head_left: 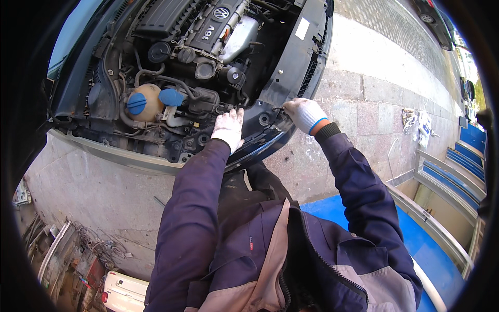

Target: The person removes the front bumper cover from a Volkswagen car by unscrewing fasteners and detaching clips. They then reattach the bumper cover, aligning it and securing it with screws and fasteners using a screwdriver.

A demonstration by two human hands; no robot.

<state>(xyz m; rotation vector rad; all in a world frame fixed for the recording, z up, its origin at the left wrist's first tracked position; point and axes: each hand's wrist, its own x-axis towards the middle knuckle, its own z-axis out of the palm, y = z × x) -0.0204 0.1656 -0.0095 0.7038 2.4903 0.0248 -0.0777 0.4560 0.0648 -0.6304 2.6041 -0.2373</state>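
Both my hands wear white work gloves and are at the front corner of a dark car's open engine bay. My left hand (228, 128) lies with its fingers stretched out on the edge by the headlight area, holding nothing. At the front panel (287, 73), near its corner, my right hand (305, 113) has its fingers pinched together; what is between them is hidden or too small to name. Left of my left hand sit a yellowed round fluid tank (150, 99) with a blue cap (136, 104) and a second blue cap (170, 97).
A black engine cover (215, 26) and an air filter box (162, 18) fill the far part of the bay. Paving lies around the car. Tangled wires (104, 244) and a cream-coloured panel (125, 291) are at lower left. White debris (416, 125) and metal frames (449, 177) are right.
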